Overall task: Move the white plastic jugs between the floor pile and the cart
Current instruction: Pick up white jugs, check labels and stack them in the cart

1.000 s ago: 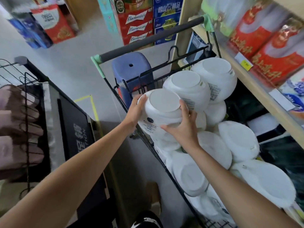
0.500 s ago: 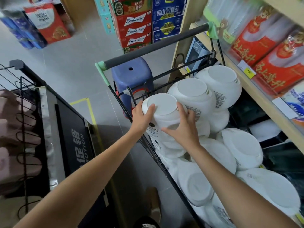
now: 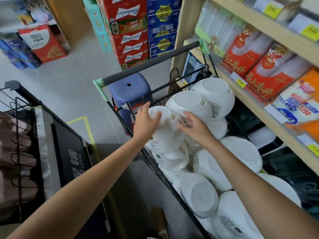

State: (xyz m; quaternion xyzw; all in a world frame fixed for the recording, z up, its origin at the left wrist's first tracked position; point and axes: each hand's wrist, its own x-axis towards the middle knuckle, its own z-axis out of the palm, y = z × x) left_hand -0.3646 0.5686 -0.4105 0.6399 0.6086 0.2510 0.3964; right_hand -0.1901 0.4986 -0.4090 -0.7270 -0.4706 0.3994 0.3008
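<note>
Item under handling: a white plastic jug with a flat round base (image 3: 165,135) is lying on its side at the far left corner of the black wire cart with a grey handle bar (image 3: 146,69). It is resting on top of the other white plastic jugs (image 3: 198,194) stacked in the basket, with its base facing up and away and its printed label facing the near left.

The left hand (image 3: 146,123) is lying against the left side of the jug. Its fingers are reaching nearly straight past the rim, and the thumb is lying across the flat base.

The right hand (image 3: 195,130) is spreading loosely at the right side of the same jug. Its fingers are blurred, so contact with the jug cannot be confirmed. The two hands are standing apart, one on each flank of the jug.

Two further jugs are sitting base-up just to the far right of it. More are filling the cart towards the near right.

A blue plastic stool (image 3: 127,88) is standing on the grey tiled floor (image 3: 69,83) just beyond the cart. A light wooden shelf unit (image 3: 259,111) holding packaged goods is running along the right. Red Budweiser cartons (image 3: 133,44) are standing stacked at the far end.
</note>
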